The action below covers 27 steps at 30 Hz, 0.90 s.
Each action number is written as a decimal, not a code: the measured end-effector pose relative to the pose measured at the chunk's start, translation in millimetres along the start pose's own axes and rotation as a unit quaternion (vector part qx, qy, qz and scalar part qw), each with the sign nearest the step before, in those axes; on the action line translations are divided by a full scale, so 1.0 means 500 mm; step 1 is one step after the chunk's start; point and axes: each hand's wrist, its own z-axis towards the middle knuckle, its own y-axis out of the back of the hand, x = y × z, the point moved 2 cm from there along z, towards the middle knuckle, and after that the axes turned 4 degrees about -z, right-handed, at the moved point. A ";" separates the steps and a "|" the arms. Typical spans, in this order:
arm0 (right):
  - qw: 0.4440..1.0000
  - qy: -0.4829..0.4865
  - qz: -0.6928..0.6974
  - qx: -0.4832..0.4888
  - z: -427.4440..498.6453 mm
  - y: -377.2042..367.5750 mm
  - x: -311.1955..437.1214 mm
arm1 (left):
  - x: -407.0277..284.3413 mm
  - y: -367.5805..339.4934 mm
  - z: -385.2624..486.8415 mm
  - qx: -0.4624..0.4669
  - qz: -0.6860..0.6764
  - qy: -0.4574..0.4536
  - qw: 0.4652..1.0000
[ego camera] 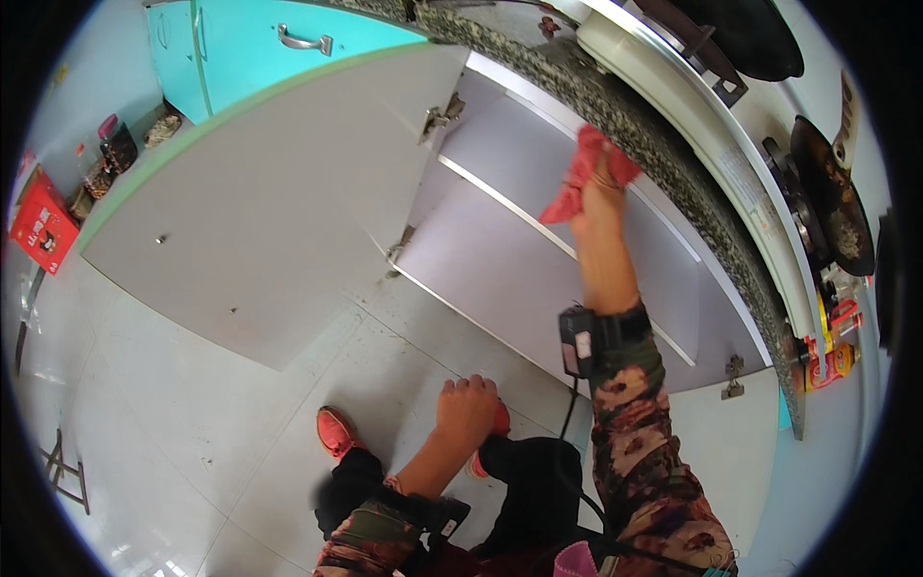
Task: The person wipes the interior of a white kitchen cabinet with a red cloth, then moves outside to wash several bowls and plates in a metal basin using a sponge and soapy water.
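Observation:
My right hand (603, 196) is shut on a red cloth (570, 205) at the upper part of an open base cabinet. The cloth bunches around the fingers, just below the granite countertop edge (613, 119), and hides most of them. Behind it is the cabinet's pale interior, where a shelf with a white front edge (505, 204) runs across. My left hand (467, 407) hangs low over the floor near my knees, its fingers curled in and nothing visible in it.
A large cabinet door (274, 195) stands open at left, another door (721, 461) at lower right. A gas stove (692, 130) with a wok (836, 195) sits on the counter. Bottles (836, 364) stand beyond it. Jars (117, 144) and a red packet (45, 223) are at far left.

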 end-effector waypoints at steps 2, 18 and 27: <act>1.000 0.006 0.011 0.018 0.016 -0.102 -0.027 | 0.003 -0.002 0.005 0.007 -0.005 0.008 1.000; 0.997 0.021 0.028 -0.070 -0.041 0.306 0.075 | 0.016 -0.017 0.005 0.036 0.013 0.018 0.999; 0.942 0.135 -0.086 -0.295 -0.139 0.762 0.180 | 0.017 -0.007 0.001 0.036 0.019 0.022 0.999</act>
